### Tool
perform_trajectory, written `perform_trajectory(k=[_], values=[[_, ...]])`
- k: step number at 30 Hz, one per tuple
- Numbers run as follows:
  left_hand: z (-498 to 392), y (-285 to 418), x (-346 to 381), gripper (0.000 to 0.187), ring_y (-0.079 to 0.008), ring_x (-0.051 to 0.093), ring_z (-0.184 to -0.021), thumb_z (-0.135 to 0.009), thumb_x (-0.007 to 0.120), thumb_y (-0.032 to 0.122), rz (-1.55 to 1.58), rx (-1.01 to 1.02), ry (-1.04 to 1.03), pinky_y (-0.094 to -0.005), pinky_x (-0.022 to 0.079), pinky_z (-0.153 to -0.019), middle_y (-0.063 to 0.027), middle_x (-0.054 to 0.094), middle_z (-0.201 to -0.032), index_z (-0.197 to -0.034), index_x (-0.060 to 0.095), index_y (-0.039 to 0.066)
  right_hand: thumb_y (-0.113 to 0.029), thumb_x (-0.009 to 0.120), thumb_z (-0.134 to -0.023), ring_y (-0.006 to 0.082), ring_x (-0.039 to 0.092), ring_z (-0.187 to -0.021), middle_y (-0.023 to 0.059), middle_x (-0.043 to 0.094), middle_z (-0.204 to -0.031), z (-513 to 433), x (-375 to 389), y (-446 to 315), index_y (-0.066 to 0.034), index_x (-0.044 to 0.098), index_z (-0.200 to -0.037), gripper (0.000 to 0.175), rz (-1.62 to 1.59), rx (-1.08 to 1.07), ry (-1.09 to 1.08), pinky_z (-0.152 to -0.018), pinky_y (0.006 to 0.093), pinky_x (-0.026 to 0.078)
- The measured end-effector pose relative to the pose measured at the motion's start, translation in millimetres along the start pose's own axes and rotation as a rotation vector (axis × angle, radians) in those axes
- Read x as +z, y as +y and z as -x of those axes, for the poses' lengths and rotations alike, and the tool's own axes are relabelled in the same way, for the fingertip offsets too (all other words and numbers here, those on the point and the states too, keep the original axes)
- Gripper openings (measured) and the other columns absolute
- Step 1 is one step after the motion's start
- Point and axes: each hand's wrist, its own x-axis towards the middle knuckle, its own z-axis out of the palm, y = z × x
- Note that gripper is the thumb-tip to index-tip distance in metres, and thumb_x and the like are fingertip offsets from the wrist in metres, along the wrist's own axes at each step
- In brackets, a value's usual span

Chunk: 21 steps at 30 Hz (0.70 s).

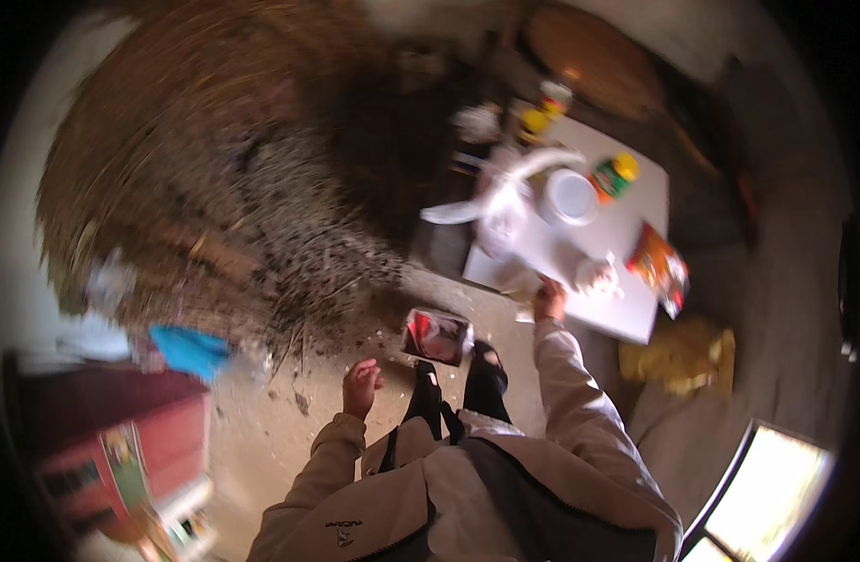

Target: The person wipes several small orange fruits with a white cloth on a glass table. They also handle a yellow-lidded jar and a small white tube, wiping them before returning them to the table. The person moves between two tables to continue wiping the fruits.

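Observation:
My right hand is at the near edge of a white tabletop. Beside its fingers is a pale, blurred thing; whether I grip it is unclear. Just right of that hand sits a small whitish plastic bag. Farther back stand a white tub and a green container with a yellow lid, left of which lies a crumpled translucent plastic bag. My left hand hangs over the floor, fingers loosely curled and apart, holding nothing.
A box with red and dark sides lies before my feet. An orange-red packet overhangs the table's right edge, above a yellow bag. Straw and twigs heap at left, near a blue plastic bag and a reddish cabinet.

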Motion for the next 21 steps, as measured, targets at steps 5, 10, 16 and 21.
perform_trajectory(k=[5,10,16,21], values=[[74,-51,-18,0.026,-0.0197,0.070,-0.082,-0.102,0.060,0.022,0.172,-0.157,0.245,-0.0341,0.059,-0.071,-0.0110,0.070,-0.103,-0.119,0.065,0.003,-0.023,0.055,-0.095,0.0279,0.064,-0.097,0.0143,0.070,-0.100,74,81,-14,-0.0039,0.071,-0.103,0.026,-0.171,0.075,-0.469,-0.090,0.0455,0.050],[151,-67,28,0.047,-0.0184,0.069,-0.071,-0.105,0.055,0.037,0.211,-0.083,0.494,-0.0332,0.056,-0.070,-0.0104,0.073,-0.076,-0.088,0.075,-0.002,-0.002,0.070,-0.087,0.0204,0.067,-0.107,0.0033,0.073,-0.115,203,111,-54,-0.0027,0.069,-0.127,0.039,-0.611,-0.035,-1.537,-0.094,0.0373,0.054],[254,-88,67,0.034,-0.0229,0.072,-0.075,-0.103,0.056,0.029,0.301,-0.123,0.767,-0.0376,0.057,-0.077,-0.0155,0.075,-0.086,-0.110,0.072,0.000,-0.042,0.051,-0.101,0.0393,0.069,-0.099,0.0225,0.071,-0.107,239,98,-116,-0.0054,0.066,-0.123,0.046,-0.251,-0.323,-1.603,-0.082,0.0484,0.053],[278,-172,56,0.075,-0.0333,0.064,-0.118,-0.097,0.070,0.038,0.154,0.054,0.848,-0.0411,0.054,-0.096,-0.0259,0.054,-0.142,-0.154,0.035,0.005,-0.032,0.042,-0.104,0.0465,0.064,-0.109,0.0246,0.070,-0.109,290,126,-170,-0.0074,0.067,-0.124,0.040,0.282,-0.888,-1.413,-0.091,0.0567,0.049]])
